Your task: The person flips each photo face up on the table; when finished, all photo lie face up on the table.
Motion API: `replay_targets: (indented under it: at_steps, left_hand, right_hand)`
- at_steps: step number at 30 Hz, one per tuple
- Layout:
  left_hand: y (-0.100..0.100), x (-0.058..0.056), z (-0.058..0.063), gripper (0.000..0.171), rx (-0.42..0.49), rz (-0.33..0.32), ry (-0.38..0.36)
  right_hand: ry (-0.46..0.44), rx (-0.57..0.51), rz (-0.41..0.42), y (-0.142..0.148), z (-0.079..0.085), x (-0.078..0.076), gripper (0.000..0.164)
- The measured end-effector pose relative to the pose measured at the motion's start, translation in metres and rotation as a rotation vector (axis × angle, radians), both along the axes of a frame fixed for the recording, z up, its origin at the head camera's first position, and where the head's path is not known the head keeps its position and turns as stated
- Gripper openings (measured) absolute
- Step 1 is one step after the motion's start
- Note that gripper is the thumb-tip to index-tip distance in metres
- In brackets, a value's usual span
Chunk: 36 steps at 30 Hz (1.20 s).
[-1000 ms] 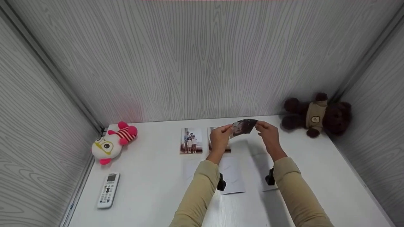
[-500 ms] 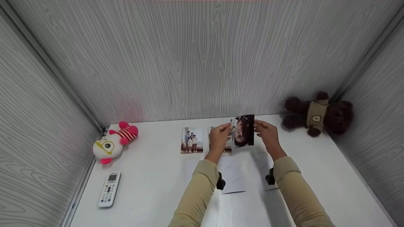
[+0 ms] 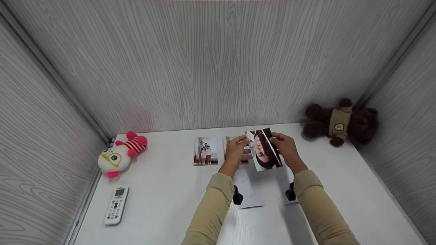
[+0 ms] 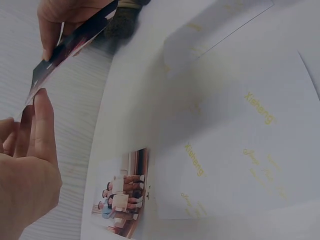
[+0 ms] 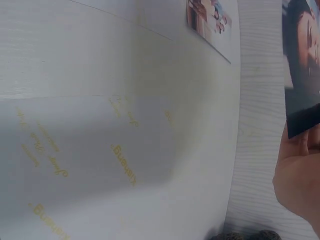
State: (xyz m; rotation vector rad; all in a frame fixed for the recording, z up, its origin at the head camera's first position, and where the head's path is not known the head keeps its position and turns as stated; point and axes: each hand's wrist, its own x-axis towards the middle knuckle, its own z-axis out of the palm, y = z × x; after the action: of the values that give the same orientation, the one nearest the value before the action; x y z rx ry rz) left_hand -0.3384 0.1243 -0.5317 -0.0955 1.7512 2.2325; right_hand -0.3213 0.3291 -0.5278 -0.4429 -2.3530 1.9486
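Note:
A printed portrait photo (image 3: 264,149) is held up over the table, its picture side facing the head camera and its face lying sideways. My left hand (image 3: 235,151) pinches its left edge, thumb and fingers on either side. On the opposite edge my right hand (image 3: 287,148) grips it the same way. In the left wrist view the photo (image 4: 70,47) appears nearly edge-on. Beneath and behind the left hand lies a family photo (image 3: 227,149), partly covered by that hand. Another family photo (image 3: 205,151) lies flat to its left.
Face-down photo sheets with yellow print lie nearer me, including a middle sheet (image 3: 250,190) and a right sheet (image 3: 289,200) partly under my forearm. A white remote (image 3: 117,206) and a pink-and-white plush toy (image 3: 122,154) are at left. A brown teddy bear (image 3: 340,122) lies at back right.
The portrait photo, bent and seen at a slant a second ago, has been turned so its picture faces the head camera, then tilted slightly. Both hands keep hold of it.

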Motion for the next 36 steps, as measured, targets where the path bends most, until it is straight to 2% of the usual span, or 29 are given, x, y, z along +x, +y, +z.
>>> replay_targets:
  at_steps: [5, 10, 15, 19, 25, 29, 32, 36]
  left_hand:
    - [-0.002, 0.002, -0.002, 0.039, -0.006, -0.032, -0.038]
    - [0.001, 0.004, -0.009, 0.039, -0.048, -0.047, -0.027]
    - [0.003, 0.007, -0.013, 0.042, 0.013, -0.063, -0.069]
    - [0.002, 0.009, -0.013, 0.043, 0.047, -0.08, -0.097]
    - [-0.002, 0.009, -0.014, 0.038, 0.009, -0.039, -0.06]
    - [-0.007, 0.008, -0.014, 0.038, -0.037, -0.002, -0.05]
    - [-0.01, 0.006, -0.015, 0.037, -0.045, 0.022, -0.052]
    - [-0.013, 0.005, -0.016, 0.035, -0.048, 0.04, -0.057]
  right_hand:
    - [-0.007, -0.015, -0.021, -0.002, -0.001, 0.0, 0.038]
    - [-0.007, -0.077, -0.07, -0.003, 0.0, 0.0, 0.04]
    - [-0.019, -0.181, -0.121, -0.005, 0.001, 0.001, 0.038]
    - [-0.031, -0.247, -0.12, -0.007, 0.006, 0.005, 0.038]
    - [-0.032, -0.278, -0.111, -0.008, 0.009, 0.008, 0.036]
    - [-0.037, -0.277, -0.106, -0.009, 0.02, 0.012, 0.039]
    - [-0.04, -0.258, -0.103, -0.007, 0.017, 0.01, 0.04]
    - [-0.063, -0.239, -0.071, -0.003, 0.004, 0.004, 0.044]
